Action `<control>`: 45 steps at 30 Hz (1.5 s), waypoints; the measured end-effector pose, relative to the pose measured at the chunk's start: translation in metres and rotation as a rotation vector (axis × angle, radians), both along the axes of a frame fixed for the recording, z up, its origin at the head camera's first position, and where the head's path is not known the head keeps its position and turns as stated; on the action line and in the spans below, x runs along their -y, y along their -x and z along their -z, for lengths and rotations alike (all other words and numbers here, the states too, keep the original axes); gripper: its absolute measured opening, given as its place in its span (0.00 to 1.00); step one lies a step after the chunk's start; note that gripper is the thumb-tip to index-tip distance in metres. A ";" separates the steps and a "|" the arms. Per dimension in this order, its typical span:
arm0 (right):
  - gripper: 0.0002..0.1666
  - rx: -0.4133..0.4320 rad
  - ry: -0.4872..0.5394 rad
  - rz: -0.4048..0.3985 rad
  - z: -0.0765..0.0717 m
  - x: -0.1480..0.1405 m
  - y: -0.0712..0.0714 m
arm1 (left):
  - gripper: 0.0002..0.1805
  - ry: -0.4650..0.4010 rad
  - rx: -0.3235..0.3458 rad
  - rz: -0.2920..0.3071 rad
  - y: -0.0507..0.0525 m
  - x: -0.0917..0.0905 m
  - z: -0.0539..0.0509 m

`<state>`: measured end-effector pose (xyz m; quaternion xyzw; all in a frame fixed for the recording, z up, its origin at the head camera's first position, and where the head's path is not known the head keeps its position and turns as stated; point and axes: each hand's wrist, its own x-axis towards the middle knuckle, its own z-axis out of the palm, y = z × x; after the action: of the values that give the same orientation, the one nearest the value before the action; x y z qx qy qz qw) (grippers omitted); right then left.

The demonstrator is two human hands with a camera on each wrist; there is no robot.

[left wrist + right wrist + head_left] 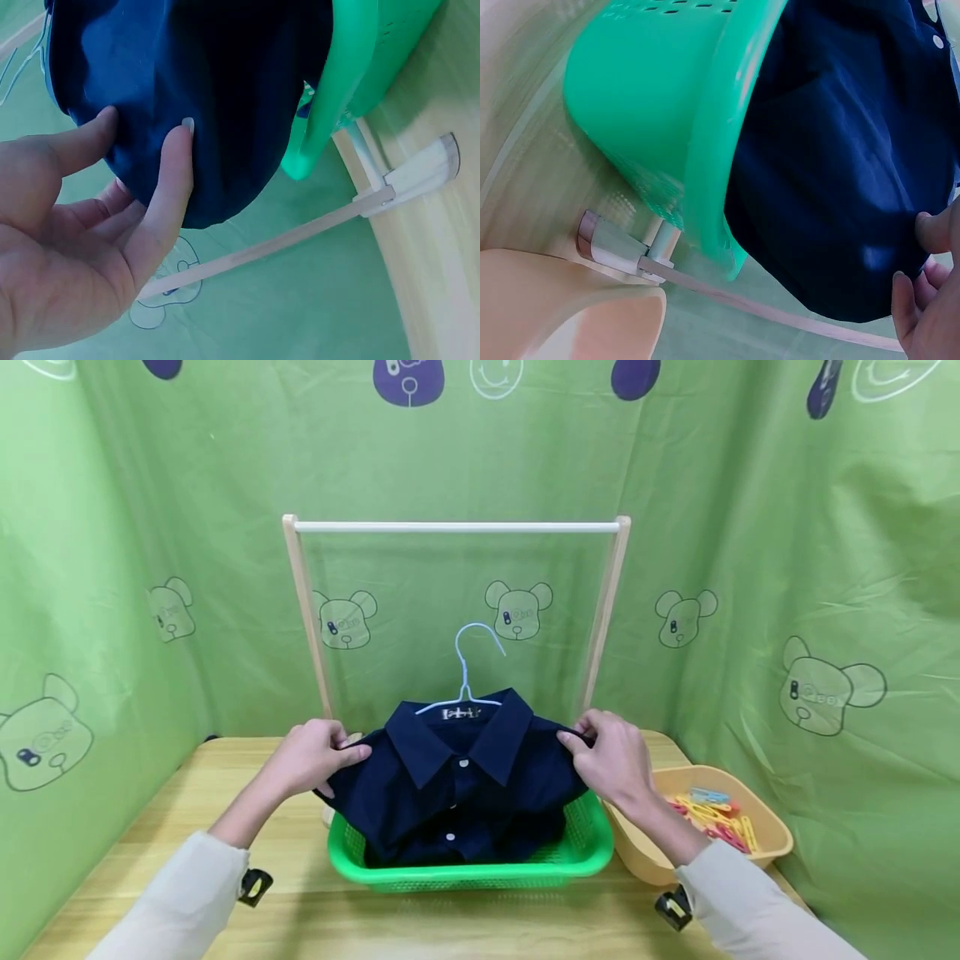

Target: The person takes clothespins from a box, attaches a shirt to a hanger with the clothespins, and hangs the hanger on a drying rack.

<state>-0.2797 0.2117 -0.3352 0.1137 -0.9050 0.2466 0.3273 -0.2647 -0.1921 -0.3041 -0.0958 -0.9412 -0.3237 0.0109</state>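
Observation:
A dark navy shirt point(465, 777) with white buttons is spread by its shoulders above a green basket point(472, 875), its lower part inside. A light blue wire hanger point(465, 677) sits in the collar, hook upward. My left hand point(311, 756) pinches the shoulder at the left; in the left wrist view the thumb and fingers of that hand point(97, 225) hold the dark cloth point(187, 97). My right hand point(611, 756) pinches the other shoulder; the right wrist view shows its fingertips at the cloth's edge point(855, 180). The hanger's ends are hidden under the cloth.
Behind the basket stands a rack with a white bar point(457, 527) and wooden posts. An orange tray point(776, 839) with several coloured clips point(712, 814) is on the wooden table point(300, 927) at the right. Green patterned curtains point(465, 460) surround the table.

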 end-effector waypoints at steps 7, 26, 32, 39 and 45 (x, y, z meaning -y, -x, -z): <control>0.13 -0.033 0.013 -0.007 0.001 -0.002 0.002 | 0.17 -0.037 0.055 0.041 0.000 0.002 0.000; 0.13 -0.020 0.031 -0.018 0.003 -0.006 0.003 | 0.18 0.027 -0.029 0.090 -0.001 -0.001 0.009; 0.13 -0.022 0.039 -0.021 0.003 -0.006 0.002 | 0.18 0.034 -0.069 0.116 0.000 0.002 0.010; 0.13 -0.021 0.039 -0.020 0.002 -0.006 0.001 | 0.08 -0.087 -0.028 0.127 0.000 0.007 0.008; 0.12 -0.024 0.048 -0.027 0.001 -0.006 0.001 | 0.11 -0.239 0.087 0.143 -0.004 0.010 0.003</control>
<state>-0.2808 0.2181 -0.3362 0.1211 -0.8932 0.2716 0.3372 -0.2605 -0.2023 -0.3075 -0.1466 -0.8863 -0.4374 -0.0414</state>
